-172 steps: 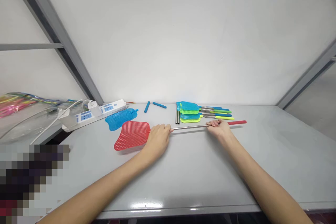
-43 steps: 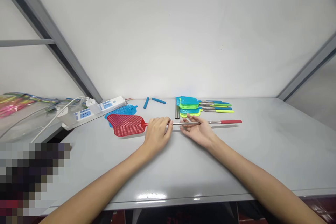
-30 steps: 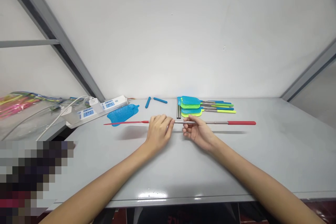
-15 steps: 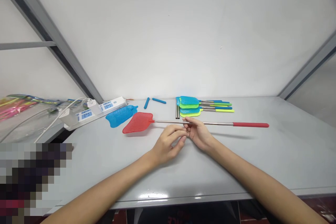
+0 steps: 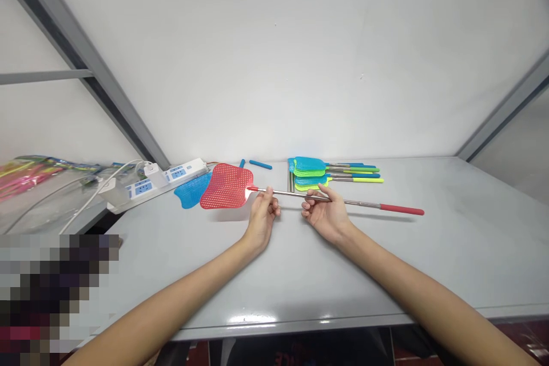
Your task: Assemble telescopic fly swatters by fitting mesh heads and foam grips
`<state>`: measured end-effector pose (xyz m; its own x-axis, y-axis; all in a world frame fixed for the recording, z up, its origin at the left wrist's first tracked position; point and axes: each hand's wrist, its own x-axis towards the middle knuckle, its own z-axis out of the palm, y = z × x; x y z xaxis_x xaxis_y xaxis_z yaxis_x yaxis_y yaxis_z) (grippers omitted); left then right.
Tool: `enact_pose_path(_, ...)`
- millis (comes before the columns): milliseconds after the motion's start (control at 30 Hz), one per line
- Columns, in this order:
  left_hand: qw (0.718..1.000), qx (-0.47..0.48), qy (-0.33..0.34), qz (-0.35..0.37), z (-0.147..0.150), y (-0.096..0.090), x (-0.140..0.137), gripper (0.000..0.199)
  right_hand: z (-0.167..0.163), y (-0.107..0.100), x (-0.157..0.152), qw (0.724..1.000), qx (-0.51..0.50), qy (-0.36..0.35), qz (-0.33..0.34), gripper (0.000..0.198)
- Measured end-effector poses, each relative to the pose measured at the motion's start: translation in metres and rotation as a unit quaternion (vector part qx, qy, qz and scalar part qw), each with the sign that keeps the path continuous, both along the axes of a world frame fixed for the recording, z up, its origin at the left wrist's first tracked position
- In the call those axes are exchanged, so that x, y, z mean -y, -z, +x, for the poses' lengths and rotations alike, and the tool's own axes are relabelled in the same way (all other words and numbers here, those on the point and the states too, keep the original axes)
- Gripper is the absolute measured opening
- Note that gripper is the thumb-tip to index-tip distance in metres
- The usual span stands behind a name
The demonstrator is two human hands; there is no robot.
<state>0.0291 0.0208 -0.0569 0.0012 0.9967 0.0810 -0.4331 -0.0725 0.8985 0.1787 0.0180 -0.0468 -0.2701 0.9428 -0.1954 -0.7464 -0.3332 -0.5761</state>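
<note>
A red fly swatter with a metal rod and a red grip is held above the table, its mesh head on the left and its grip on the right. My left hand pinches the rod close to the head. Farther right, my right hand holds the middle of the rod between thumb and fingers. The swatter's head partly covers a blue swatter head lying on the table behind it.
Blue and green fly swatters lie stacked at the back beside metal tubes. Two blue grips are near the wall. A white power strip with cables is at left, past it plastic-wrapped colourful items. The grey table extends toward me.
My left hand has moved left and taken hold of the rod near the head. The swatter has turned, its head rising and facing me more, its grip dipping and shifting left.
</note>
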Motion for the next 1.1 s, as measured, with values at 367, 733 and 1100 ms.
enact_pose_path(367,0.995,0.058,-0.075,-0.008,-0.007,0.004,-0.009,0.026,-0.006,0.011,0.001,1.000,0.021,-0.015,-0.008,0.018)
enact_pose_path(733,1.000,-0.013,-0.021,0.008,-0.016,0.000,-0.009,0.034,-0.009,0.008,0.008,0.988,0.086,-0.128,0.012,0.028)
enact_pose_path(1100,0.999,0.002,-0.038,0.008,-0.013,-0.001,-0.009,0.041,-0.014,0.011,0.010,0.992,0.084,-0.092,0.024,0.031)
